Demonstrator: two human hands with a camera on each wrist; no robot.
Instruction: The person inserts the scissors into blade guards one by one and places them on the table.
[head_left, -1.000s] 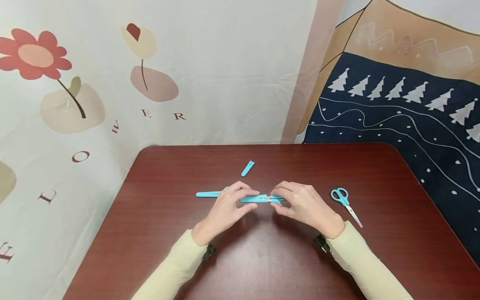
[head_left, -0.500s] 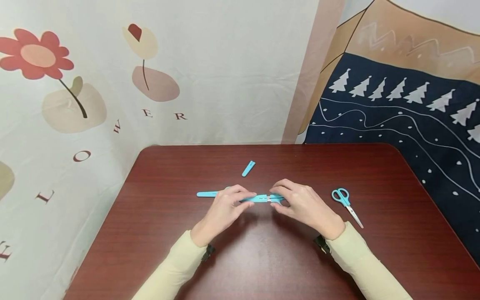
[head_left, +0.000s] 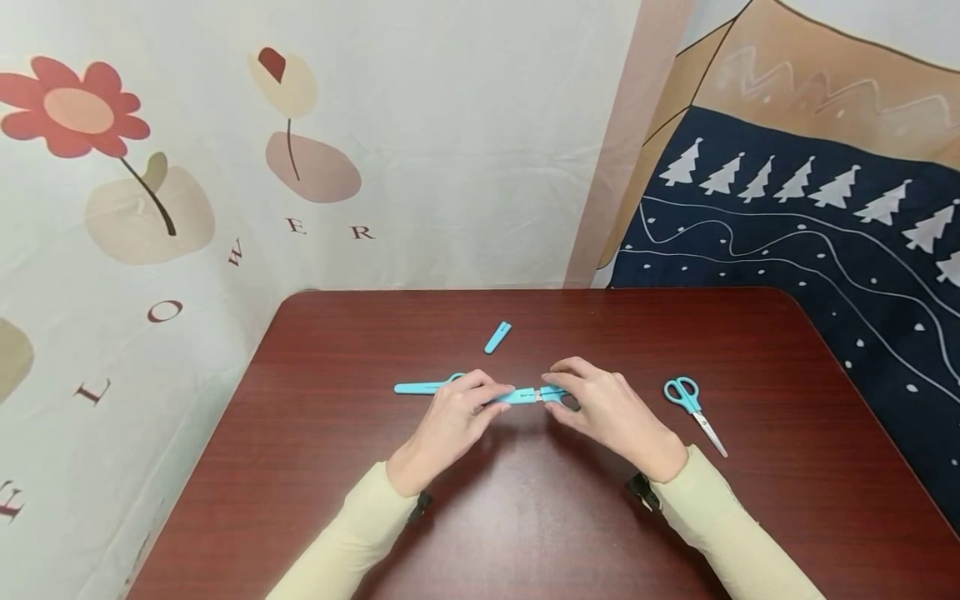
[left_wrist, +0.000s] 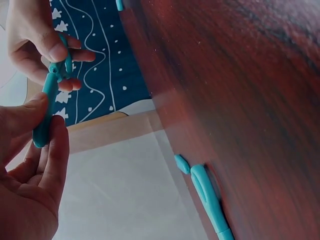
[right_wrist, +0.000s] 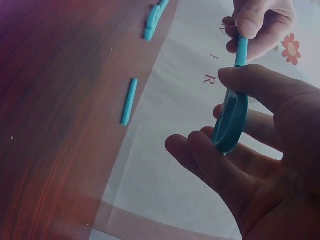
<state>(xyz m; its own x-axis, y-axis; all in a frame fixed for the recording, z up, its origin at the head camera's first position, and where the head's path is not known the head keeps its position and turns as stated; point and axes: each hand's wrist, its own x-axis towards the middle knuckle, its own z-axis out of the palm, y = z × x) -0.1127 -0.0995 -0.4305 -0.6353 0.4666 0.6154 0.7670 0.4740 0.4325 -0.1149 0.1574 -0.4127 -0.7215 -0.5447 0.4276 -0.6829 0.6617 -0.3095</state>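
Dark red-brown wooden table (head_left: 315, 467), head view. Leftmost item: a long light-blue plastic piece (head_left: 420, 387) lying flat, its right end just beside the left hand's fingers; contact cannot be told.

Left hand (head_left: 450, 421): thumb and fingers pinch the left end of a light-blue scissors-like tool (head_left: 525, 396), held just above the table at its middle. In the left wrist view the same tool (left_wrist: 49, 107) runs from this hand's fingertips up to the other hand.

A small light-blue cap (head_left: 497, 337) lies alone behind the hands, toward the far edge.

Right hand (head_left: 611, 412): fingers curl round the tool's right end, the rounded handle part (right_wrist: 231, 122) seated between thumb and forefinger.

Rightmost: blue-handled scissors (head_left: 693, 411), closed, near the right hand, untouched.
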